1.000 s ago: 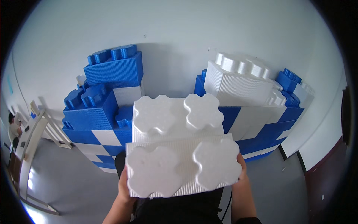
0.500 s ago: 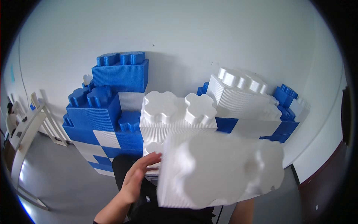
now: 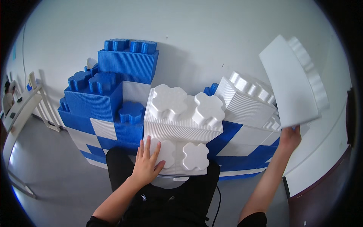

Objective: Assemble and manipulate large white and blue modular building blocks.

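My right hand (image 3: 290, 139), raised at the right, grips the lower end of a large white foam building block (image 3: 289, 85). That block is tilted upright, its knobbed side turned to the right, above the stacked blocks there. With fingers spread, my left hand (image 3: 148, 162) lies against a knob on a lower white block (image 3: 177, 160) in front of my body. Behind it stands a higher white block (image 3: 181, 130) with two clover-shaped knobs on top. Part of the lower block's left knob is hidden by my fingers.
Stacked blue blocks (image 3: 128, 64) rise on the left against the wall (image 3: 211, 26). Another white block (image 3: 245, 102) sits on the right part of the stack. A white curved desk (image 3: 22, 102) stands at far left; a black cable (image 3: 218, 204) hangs near my leg.
The white block in my right hand has swung from in front of me up to the right and turned on end. My left hand has come down onto the lower white block.
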